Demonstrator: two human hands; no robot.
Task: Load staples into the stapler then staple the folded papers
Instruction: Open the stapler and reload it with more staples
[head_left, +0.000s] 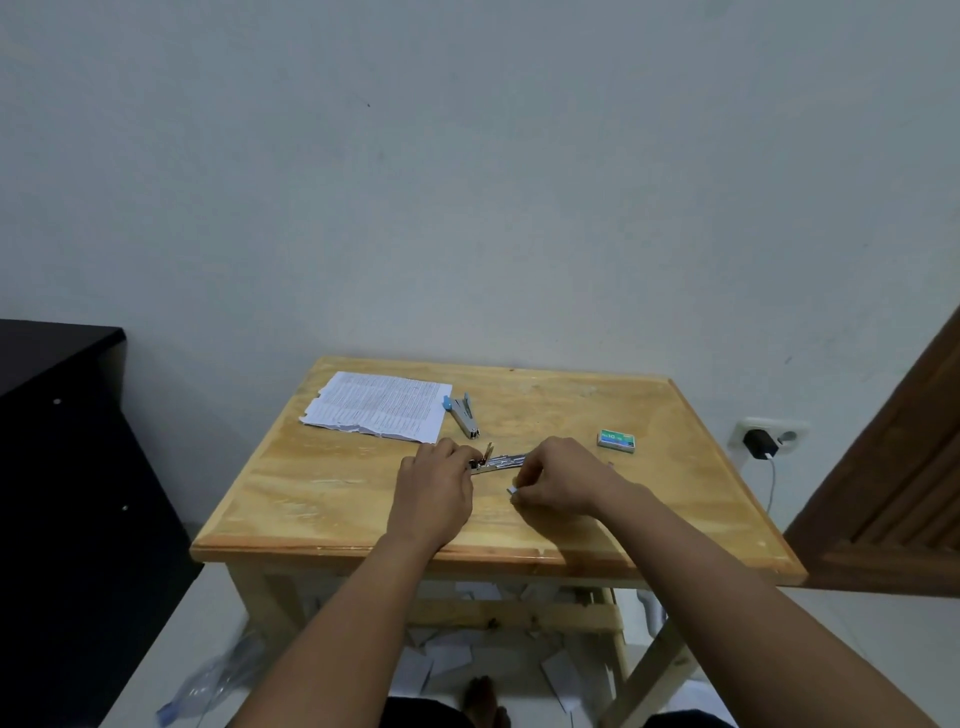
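We see both hands over the middle of the wooden surface (332, 499). Our left hand (434, 493) grips the left end of the opened stapler (496, 462), its fingers curled around it; the stapler lies flat between the two hands. Our right hand (563, 475) pinches a small strip of staples (513, 491) in its fingertips, just near of the stapler. A second stapler (464, 414) with a blue end lies farther back, just right of the printed papers (378, 405). The green staple box (616, 441) sits to the right, well apart.
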